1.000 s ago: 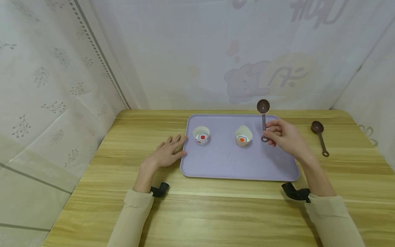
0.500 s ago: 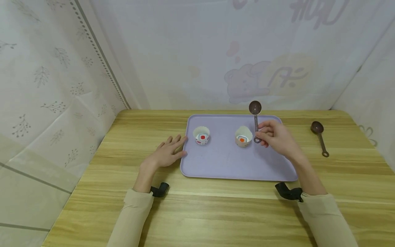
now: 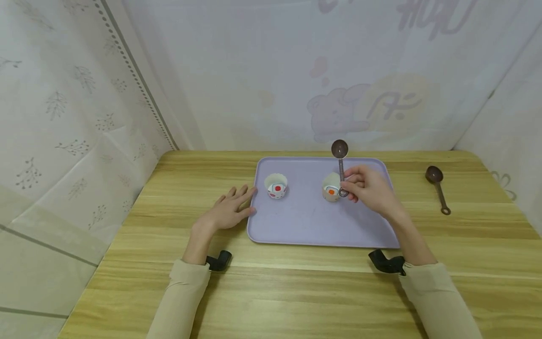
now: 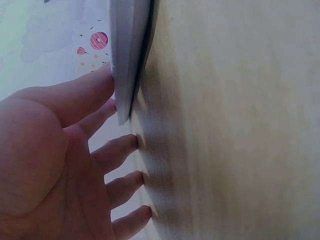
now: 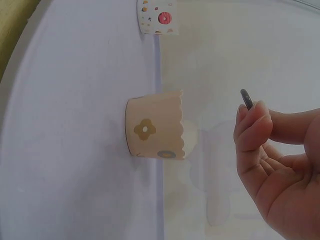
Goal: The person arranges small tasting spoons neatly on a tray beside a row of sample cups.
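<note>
My right hand (image 3: 368, 190) pinches the handle of a brown measuring spoon (image 3: 339, 149) between thumb and fingers. The bowl points up and away; the ring end overlaps the right paper baking cup (image 3: 328, 194) in the head view. In the right wrist view, only a dark tip of the spoon (image 5: 246, 99) shows past the fingers, beside the beige cup (image 5: 160, 125) and apart from it. Its base has an orange-marked label. My left hand (image 3: 226, 209) lies with fingers spread at the left edge of a lilac tray (image 3: 296, 226), thumb touching its rim (image 4: 125, 55).
A white patterned baking cup (image 3: 277, 192) with a red-marked label stands on the tray's left part. A second brown measuring spoon (image 3: 439, 188) lies on the wooden table (image 3: 296, 296) at right. A pale printed curtain (image 3: 254, 84) hangs behind the table.
My right hand has moved left with the measuring spoon, from right of the beige cup to above its right side. The left hand has stayed in place.
</note>
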A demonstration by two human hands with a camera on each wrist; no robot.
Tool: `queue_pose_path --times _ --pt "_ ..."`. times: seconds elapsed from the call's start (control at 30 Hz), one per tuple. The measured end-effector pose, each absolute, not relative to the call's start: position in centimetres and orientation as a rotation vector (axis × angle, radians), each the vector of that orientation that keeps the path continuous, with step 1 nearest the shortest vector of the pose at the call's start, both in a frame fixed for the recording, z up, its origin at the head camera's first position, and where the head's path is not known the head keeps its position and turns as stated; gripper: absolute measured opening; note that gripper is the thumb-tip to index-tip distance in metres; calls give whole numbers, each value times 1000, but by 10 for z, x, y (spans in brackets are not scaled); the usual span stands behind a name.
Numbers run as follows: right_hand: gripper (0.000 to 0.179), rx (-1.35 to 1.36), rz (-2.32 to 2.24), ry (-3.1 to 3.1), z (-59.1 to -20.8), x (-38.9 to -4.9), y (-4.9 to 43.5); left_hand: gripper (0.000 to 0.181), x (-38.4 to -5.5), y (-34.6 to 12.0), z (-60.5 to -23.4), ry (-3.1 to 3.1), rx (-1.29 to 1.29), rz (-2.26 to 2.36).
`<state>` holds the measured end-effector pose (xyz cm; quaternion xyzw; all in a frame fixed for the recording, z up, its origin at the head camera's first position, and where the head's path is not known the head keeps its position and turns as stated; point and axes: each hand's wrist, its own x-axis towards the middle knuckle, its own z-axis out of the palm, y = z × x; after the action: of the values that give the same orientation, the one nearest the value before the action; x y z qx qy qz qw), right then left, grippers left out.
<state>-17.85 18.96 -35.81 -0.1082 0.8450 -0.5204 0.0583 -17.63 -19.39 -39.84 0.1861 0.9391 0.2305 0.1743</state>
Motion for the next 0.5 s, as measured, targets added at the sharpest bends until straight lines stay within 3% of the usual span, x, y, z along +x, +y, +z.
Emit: queue_pose_path --times 0.5 --pt "32 -311 -1600 2519 -363 -180 174 65 -176 -195 -398 2663 532 655"
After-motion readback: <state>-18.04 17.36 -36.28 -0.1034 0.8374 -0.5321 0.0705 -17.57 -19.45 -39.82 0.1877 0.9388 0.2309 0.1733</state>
